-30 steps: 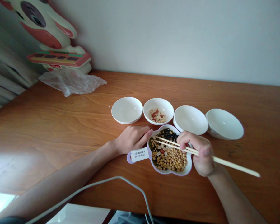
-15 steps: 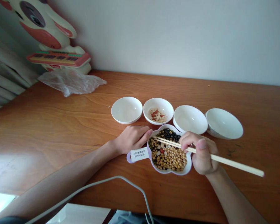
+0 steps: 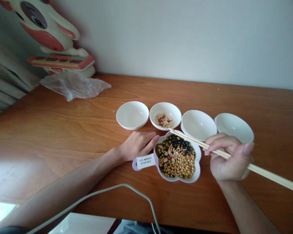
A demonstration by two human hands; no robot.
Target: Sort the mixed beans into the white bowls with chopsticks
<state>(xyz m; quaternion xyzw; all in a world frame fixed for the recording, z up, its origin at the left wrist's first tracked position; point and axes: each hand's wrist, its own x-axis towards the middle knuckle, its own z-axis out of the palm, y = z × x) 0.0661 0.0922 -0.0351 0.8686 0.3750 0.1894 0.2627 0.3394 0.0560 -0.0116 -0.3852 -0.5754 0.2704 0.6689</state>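
My right hand (image 3: 230, 157) is closed around a pair of wooden chopsticks (image 3: 197, 142). Their tips are together at the far rim of a flower-shaped bowl (image 3: 197, 165), just in front of the bowl of peanuts. Whether the tips pinch a small piece, I cannot tell. The lilac-edged bowl has a handle with a paper label (image 3: 146, 161) and holds yellow soybeans (image 3: 179, 165), black beans (image 3: 177, 141), small green beans and a few peanuts. My left hand (image 3: 139, 144) rests on the table, fingers curled, thumb and fingertips at this bowl's left rim.
Behind stand a white bowl (image 3: 132, 115), a white bowl with peanuts (image 3: 165, 107), and two more white bowls (image 3: 199, 123) (image 3: 234, 126). A clear plastic bag (image 3: 75, 86) and a toy keyboard (image 3: 61, 61) are at the back left. A white cable (image 3: 122, 186) crosses in front.
My right hand has moved right and the chopstick tips have risen from the bowl's left side to its far rim. My left hand and the bowls have stayed put.
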